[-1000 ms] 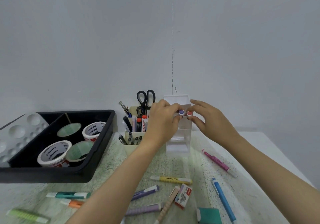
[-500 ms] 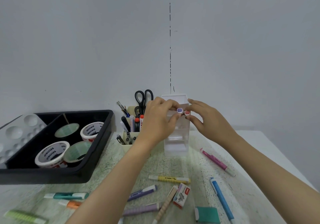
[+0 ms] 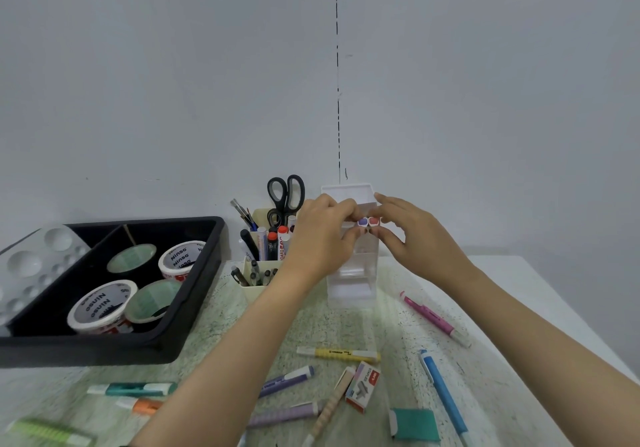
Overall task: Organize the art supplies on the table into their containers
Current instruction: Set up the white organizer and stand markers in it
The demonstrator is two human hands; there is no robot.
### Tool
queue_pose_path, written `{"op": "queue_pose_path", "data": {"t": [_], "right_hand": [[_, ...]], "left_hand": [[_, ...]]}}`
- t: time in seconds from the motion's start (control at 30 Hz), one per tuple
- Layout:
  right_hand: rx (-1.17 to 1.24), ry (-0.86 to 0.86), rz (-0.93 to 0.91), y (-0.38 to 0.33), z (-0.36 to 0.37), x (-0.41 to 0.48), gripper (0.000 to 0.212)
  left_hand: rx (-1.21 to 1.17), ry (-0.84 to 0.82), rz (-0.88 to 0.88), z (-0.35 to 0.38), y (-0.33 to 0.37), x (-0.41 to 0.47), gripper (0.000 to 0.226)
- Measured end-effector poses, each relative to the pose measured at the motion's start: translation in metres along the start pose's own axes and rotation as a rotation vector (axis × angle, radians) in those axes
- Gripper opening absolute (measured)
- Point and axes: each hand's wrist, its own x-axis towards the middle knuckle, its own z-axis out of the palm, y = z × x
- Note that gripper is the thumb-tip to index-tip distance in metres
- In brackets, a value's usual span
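Plastic and clear, the organizer (image 3: pixel 351 287) stands on the surface (image 3: pixel 485 291). At its top your left hand (image 3: pixel 322 239) pinches the purple-tipped marker (image 3: pixel 362 221) and your right hand (image 3: pixel 419 242) pinches the red-tipped marker (image 3: pixel 373 221), side by side. Perhaps they are partly inside; fingers hide this. If you push unevenly, the organizer may tip, or a marker may slip and fall.

Soft, even light fills the scene, bright enough to read the print on the tape rolls (image 3: pixel 180 256). Shadows are faint: a thin dark band lies under the black tray (image 3: pixel 104 353). The clear drawer box (image 3: pixel 351 284) throws a pale glow on the desk (image 3: pixel 502 291) just before it. Near the desk's front left corner the green highlighter (image 3: pixel 48 432) is smeared with blur. The wide lens bows the tray's edges.
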Motion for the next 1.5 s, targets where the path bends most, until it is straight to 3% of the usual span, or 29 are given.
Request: {"op": "queue_pose_path", "data": {"t": [0.27, 0.6, 0.73, 0.8, 0.87, 0.93, 1.03, 1.13, 1.23, 1.4, 1.5], "right_hand": [[0.101, -0.058, 0.023, 0.003, -0.010, 0.003, 0.031], [0.025, 0.001, 0.017, 0.001, 0.003, 0.000, 0.019], [-0.019, 0.005, -0.018, 0.003, 0.004, -0.009, 0.035], [0.011, 0.045, -0.019, 0.007, 0.007, -0.023, 0.048], [0.043, 0.142, 0.037, 0.015, 0.012, -0.043, 0.048], [-0.043, 0.161, 0.145, 0.030, 0.020, -0.064, 0.041], [-0.306, -0.091, 0.352, 0.054, 0.030, -0.093, 0.034], [-0.464, -0.276, 0.431, 0.063, 0.034, -0.114, 0.030], [-0.387, -0.176, 0.415, 0.059, 0.031, -0.117, 0.022], [-0.284, -0.287, 0.385, 0.045, 0.026, -0.107, 0.004], [-0.131, -0.234, 0.389, 0.037, 0.026, -0.106, 0.022]], "left_hand": [[0.084, 0.027, 0.057, 0.004, -0.004, -0.001, 0.019], [0.216, 0.232, 0.213, 0.008, 0.005, -0.004, 0.026], [0.233, 0.196, 0.194, 0.009, 0.005, -0.004, 0.028], [0.232, 0.160, 0.185, 0.010, 0.005, -0.009, 0.041], [0.241, 0.125, 0.178, 0.011, 0.006, -0.018, 0.056], [0.231, 0.144, 0.160, 0.011, 0.008, -0.031, 0.054], [0.141, 0.174, 0.207, 0.022, 0.007, -0.064, 0.041], [-0.022, -0.084, 0.146, 0.032, 0.010, -0.099, 0.037], [-0.098, -0.404, 0.015, 0.039, 0.014, -0.122, 0.042], [-0.087, -0.546, -0.041, 0.040, 0.011, -0.126, 0.039], [-0.089, -0.592, -0.055, 0.035, 0.011, -0.125, 0.034]]}}
